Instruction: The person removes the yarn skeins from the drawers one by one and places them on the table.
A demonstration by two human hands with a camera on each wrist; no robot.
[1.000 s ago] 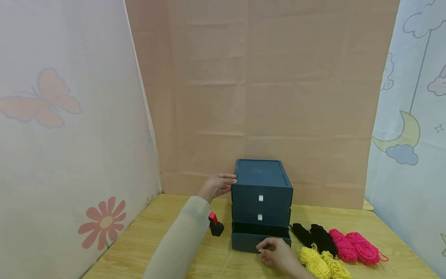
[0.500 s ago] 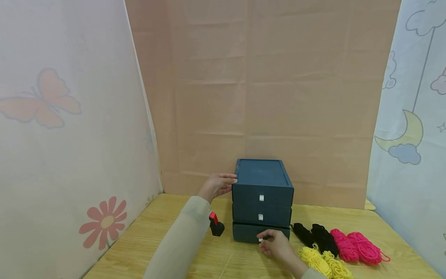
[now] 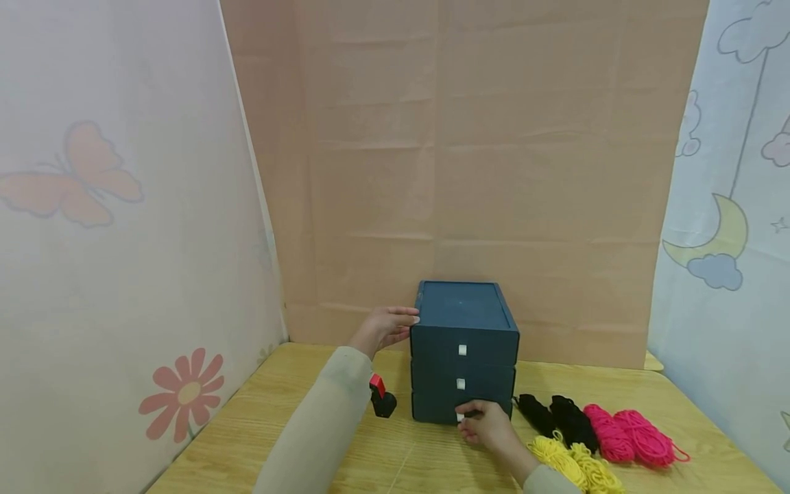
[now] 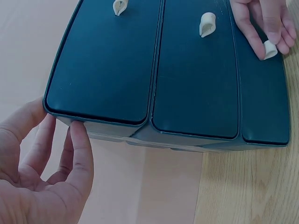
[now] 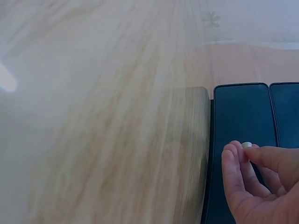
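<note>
A dark blue cabinet [image 3: 464,306] with three stacked drawers stands on the wooden table, each front bearing a small white pull tab. My right hand [image 3: 486,429] pinches the tab [image 4: 269,49] of the bottom drawer [image 3: 432,407] between thumb and fingers; that drawer sits flush with the ones above it. At the cabinet's upper left edge my left hand [image 3: 387,328] rests its fingertips against the side and corner, as the left wrist view shows from close by. The middle drawer [image 4: 196,79] and top drawer [image 4: 105,60] are closed too.
Right of the cabinet lie yarn bundles: black [image 3: 572,424], pink [image 3: 632,436] and yellow [image 3: 570,463], the yellow close to my right forearm. A small black and red object [image 3: 382,398] stands at the left, beside my left sleeve. A brown sheet [image 3: 481,171] hangs behind.
My right hand has pushed the bottom drawer in from standing partly out to flush with the cabinet, keeping its pinch on the tab. The left hand has stayed in place.
</note>
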